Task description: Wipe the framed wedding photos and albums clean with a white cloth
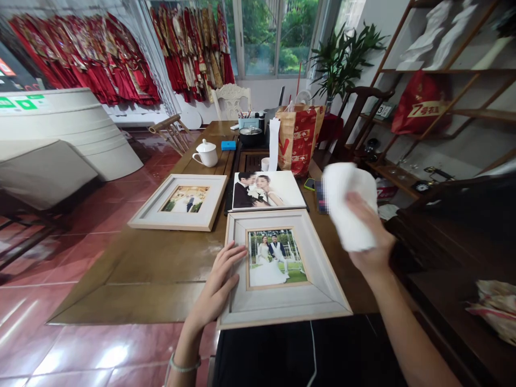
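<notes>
A picture frame (274,306) with a pale wide border lies in front of me at the table's near edge, holding a photo of a couple outdoors. My left hand (223,274) rests on its left border, fingers stretched out over the inner edge. Raised to the right of the frame, my right hand (373,236) grips a white bundle of soft cloth or paper (346,215), slightly blurred. Beyond the frame lies a borderless wedding photo panel (278,196), touching or nearly touching it. A second framed photo (179,215) lies at the left.
Farther back on the wooden table (153,269) stand a lidded white cup (206,154), a small blue box (228,145) and a red-and-brown paper bag (300,140). A phone (309,184) lies beside the panel. Shelves (423,70) rise at the right.
</notes>
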Tool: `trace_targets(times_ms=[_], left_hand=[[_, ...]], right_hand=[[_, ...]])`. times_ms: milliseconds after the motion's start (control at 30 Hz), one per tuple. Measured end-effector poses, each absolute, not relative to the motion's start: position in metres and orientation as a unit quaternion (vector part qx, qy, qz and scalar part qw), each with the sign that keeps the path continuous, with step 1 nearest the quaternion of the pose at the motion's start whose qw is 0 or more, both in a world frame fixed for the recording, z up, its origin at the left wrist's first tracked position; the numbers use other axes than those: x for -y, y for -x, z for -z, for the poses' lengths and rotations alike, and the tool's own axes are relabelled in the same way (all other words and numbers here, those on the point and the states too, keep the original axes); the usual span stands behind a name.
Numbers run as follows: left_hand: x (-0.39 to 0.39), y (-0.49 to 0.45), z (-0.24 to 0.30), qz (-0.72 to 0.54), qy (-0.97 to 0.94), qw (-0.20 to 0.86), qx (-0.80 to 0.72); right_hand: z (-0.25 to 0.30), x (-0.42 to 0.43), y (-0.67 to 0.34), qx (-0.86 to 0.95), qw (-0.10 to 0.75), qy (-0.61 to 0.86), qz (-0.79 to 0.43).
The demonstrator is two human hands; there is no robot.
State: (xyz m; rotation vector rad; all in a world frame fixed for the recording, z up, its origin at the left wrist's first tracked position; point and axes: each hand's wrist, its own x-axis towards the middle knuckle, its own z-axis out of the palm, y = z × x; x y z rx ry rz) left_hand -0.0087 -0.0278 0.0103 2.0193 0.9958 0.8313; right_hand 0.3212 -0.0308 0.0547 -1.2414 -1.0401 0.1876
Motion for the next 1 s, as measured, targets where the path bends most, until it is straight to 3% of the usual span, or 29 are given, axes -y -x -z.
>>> trace_targets(times_ms=[167,300,633,833,1000], left_hand=[[0.028,0.009,-0.010,-0.326,-0.786,0.357,-0.386],[0.029,0.009,-0.011,-0.324,-0.788,0.356,-0.383],[0.030,0.006,-0.013,-0.325,-0.789,0.352,-0.385],[0.032,0.003,-0.013,-0.341,-0.783,0.339,-0.394],[0.032,0.003,-0.014,-0.344,-0.785,0.336,-0.391]], right_hand=[[-0.049,-0.015,-0.317,0.808,0.279,0.516,-0.053],[-0.040,-0.029,-0.301,0.846,0.140,0.515,-0.017],[-0.039,-0.021,-0.292,0.846,0.149,0.511,-0.034],[-0.059,0.067,-0.277,0.864,0.144,0.426,-0.226],[-0.076,0.108,-0.288,0.846,0.224,0.354,-0.330]])
